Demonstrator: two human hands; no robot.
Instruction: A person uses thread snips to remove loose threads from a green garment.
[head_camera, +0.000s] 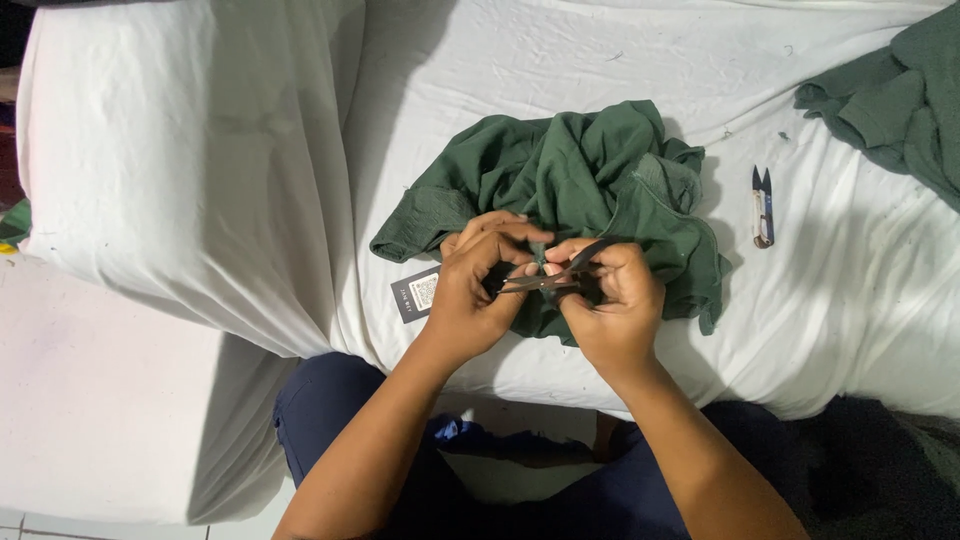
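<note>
here, white sheet-covered surface (560, 60), green garment (570, 170), thread snips (763, 207), pale floor (90, 400)

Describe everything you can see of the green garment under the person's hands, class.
The green garment is dark green woven-looking cloth, crumpled in a loose heap on the white sheet. Folds and a stitched edge show at its right side. A dark tag with a white label lies at its lower left edge. The left hand pinches part of the cloth, while the right hand holds small scissors against it. A similar green heap lies apart at top right.

Bright, sharp — soft left-falling shadows
</note>
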